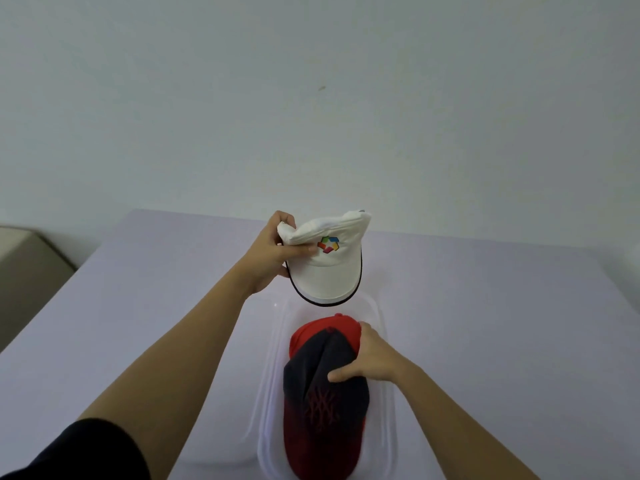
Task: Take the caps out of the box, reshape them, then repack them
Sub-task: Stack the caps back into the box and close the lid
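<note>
Left hand [268, 252] pinches the crumpled white cap [323, 261] above the clear box's [382, 317] far end (clearing it); right hand [372, 358] grips the navy-and-red cap [323, 403] inside, likely steadying.

we find no readable words or numbers anywhere. the white cap [325, 268] bears a small multicoloured emblem [328, 244] on its front panel, a ring of angular pieces in green, blue, yellow, red and orange, with no lettering beside it. the dark cap [323, 400], navy fading to red, carries a raised tone-on-tone monogram [321, 410] on its front, interlocked letters that we read as "ny", though the stitching is dim and we cannot be sure. the red cap [332, 329] beneath it shows no mark in the part we can see.
</note>
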`<state>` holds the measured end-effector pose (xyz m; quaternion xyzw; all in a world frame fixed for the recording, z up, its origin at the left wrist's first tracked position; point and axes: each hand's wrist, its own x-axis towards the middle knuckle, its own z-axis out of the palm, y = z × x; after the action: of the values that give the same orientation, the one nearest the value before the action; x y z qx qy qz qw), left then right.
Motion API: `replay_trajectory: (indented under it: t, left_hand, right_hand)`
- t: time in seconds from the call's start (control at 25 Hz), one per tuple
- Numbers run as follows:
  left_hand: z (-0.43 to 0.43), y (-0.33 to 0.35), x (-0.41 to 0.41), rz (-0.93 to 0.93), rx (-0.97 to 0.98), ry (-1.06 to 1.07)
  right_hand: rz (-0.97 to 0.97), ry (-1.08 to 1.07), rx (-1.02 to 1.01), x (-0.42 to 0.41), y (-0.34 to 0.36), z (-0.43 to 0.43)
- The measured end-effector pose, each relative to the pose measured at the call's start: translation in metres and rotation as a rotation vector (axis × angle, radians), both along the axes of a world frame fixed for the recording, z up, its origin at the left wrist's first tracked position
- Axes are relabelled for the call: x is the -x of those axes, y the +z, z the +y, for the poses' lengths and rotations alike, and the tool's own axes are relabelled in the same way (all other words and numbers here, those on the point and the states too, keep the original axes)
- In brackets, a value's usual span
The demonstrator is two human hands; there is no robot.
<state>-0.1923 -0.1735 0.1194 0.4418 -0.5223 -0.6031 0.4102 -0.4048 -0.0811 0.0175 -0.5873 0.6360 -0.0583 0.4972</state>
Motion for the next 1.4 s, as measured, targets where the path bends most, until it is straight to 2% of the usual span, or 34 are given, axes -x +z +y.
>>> replay_trajectory:
  t: [0.2,0.36,0.72,0.8,0.88,0.96,1.04,1.16,1.28,1.4]
  left_hand:
    - [-0.008,-0.015,0.005,0.048,0.134,0.038]
    - [-0.007,-0.035,0.011,-0.093,0.182,-0.067]
    - [0.002,-0.086,0.009,-0.233,-0.193,-0.313]
    - [0.005,-0.092,0.009,-0.259,-0.226,-0.313]
    - [0.007,-0.093,0.008,-0.275,-0.235,-0.308]
    - [0.006,-0.093,0.008,-0.278,-0.236,-0.311]
    - [0.006,-0.090,0.010,-0.281,-0.230,-0.331]
    - [0.006,-0.087,0.017,-0.287,-0.216,-0.381]
    - [0.005,-0.087,0.020,-0.309,-0.227,-0.370]
    - [0.006,-0.092,0.018,-0.492,-0.140,-0.343]
  right_hand:
    - [0.003,0.075,0.162,-0.006,-0.003,0.018]
    - [0.068,0.128,0.224,-0.006,0.004,0.028]
    - [-0.046,0.136,0.313,0.003,0.010,0.046]
    - [-0.134,0.059,0.293,0.007,0.014,0.044]
    - [-0.197,-0.141,0.370,0.013,0.013,0.035]
    - [-0.084,-0.273,0.533,0.023,0.009,0.018]
    - [0.062,-0.211,0.607,0.031,0.005,0.001]
    - [0.201,-0.057,0.578,0.035,0.001,-0.020]
    - [0.392,-0.011,0.574,0.033,0.002,-0.032]
    - [0.667,0.082,0.581,0.038,0.001,-0.034]
